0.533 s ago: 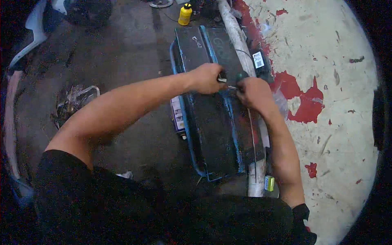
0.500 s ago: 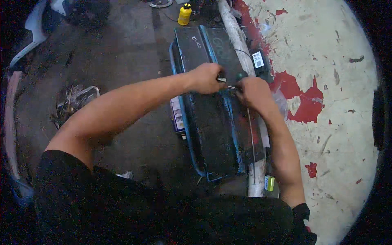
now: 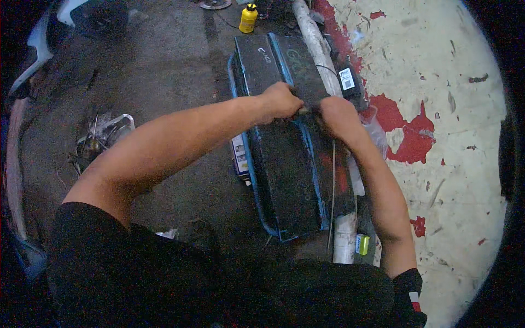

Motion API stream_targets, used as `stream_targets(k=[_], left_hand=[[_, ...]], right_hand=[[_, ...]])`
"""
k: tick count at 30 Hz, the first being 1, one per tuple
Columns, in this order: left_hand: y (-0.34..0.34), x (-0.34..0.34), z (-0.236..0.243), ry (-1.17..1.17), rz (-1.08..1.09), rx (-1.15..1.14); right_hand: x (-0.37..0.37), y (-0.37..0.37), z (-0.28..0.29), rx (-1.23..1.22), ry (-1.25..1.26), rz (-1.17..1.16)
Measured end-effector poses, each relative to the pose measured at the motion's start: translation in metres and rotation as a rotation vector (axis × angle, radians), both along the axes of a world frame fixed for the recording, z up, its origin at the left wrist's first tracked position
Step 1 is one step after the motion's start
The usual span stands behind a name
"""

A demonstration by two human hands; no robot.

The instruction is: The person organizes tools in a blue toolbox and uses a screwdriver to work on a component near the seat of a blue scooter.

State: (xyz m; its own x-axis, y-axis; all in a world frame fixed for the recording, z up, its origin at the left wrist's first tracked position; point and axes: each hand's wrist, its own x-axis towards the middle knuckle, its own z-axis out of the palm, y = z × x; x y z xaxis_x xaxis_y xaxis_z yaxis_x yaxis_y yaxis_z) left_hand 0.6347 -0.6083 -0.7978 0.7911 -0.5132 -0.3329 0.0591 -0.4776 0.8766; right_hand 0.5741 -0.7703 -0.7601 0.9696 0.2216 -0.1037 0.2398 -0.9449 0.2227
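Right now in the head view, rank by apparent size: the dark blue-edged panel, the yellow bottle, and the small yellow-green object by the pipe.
1. Dark blue-edged panel, by far the largest.
2. Yellow bottle.
3. Small yellow-green object, only slightly smaller; it lies nearer the camera, so their order is unsure.

black panel (image 3: 284, 180): matt, grimy | floor (image 3: 448, 136): rough, flaking paint

My left hand (image 3: 281, 100) and right hand (image 3: 337, 115) meet, closed, on a dark blue-edged panel (image 3: 284, 175) lying on the floor; a yellow bottle (image 3: 248, 18) stands beyond.
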Motion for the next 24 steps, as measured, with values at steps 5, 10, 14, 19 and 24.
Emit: stream_targets(k=[5,10,14,19,24], left_hand=[[0.014,-0.004,0.004,-0.208,-0.052,-0.028],[0.011,-0.006,-0.002,-0.836,-0.220,-0.206],[0.019,-0.007,0.001,-0.928,-0.368,-0.195],[0.020,-0.019,0.001,-0.869,-0.373,-0.029],[0.010,-0.022,0.000,-0.826,-0.213,0.029]], right_hand=[[-0.007,0.000,0.005,0.395,-0.034,0.023],[0.000,0.002,0.004,0.182,0.007,0.011],[-0.001,0.002,0.005,0.079,-0.025,0.077],[-0.004,0.000,-0.002,0.064,-0.036,0.102],[-0.003,-0.010,-0.014,0.111,-0.072,0.099]])
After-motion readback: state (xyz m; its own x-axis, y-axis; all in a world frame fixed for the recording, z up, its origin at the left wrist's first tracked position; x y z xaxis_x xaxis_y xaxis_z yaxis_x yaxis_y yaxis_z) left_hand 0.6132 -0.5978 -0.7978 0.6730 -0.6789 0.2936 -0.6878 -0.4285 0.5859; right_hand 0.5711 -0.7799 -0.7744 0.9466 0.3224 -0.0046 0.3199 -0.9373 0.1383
